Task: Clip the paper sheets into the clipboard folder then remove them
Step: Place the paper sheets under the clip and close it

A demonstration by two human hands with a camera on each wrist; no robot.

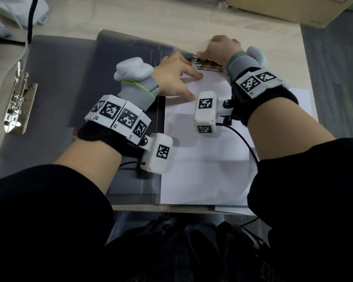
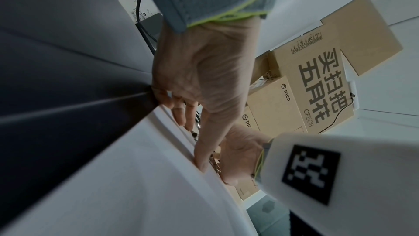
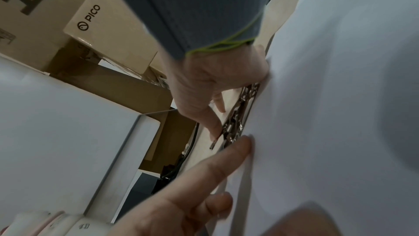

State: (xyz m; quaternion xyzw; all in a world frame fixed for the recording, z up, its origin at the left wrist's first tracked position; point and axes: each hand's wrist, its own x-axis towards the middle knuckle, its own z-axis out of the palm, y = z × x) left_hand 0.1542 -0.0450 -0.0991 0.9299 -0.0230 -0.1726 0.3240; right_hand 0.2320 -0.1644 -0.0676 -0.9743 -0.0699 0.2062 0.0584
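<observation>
Head view: white paper sheets lie flat; right hand pinches metal clip, left hand flat.

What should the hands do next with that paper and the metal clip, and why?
Probably let the clip close. The right hand grips its lever at the top of the paper sheets, while the left hand presses them flat right below it, seemingly lined up.

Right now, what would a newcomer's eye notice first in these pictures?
First the two hands meeting at the metal clip at the far edge of the white paper sheets: the right hand works the clip while the left hand presses its fingers on the paper. A second, shiny clip mechanism lies at far left on the open grey folder.
</observation>
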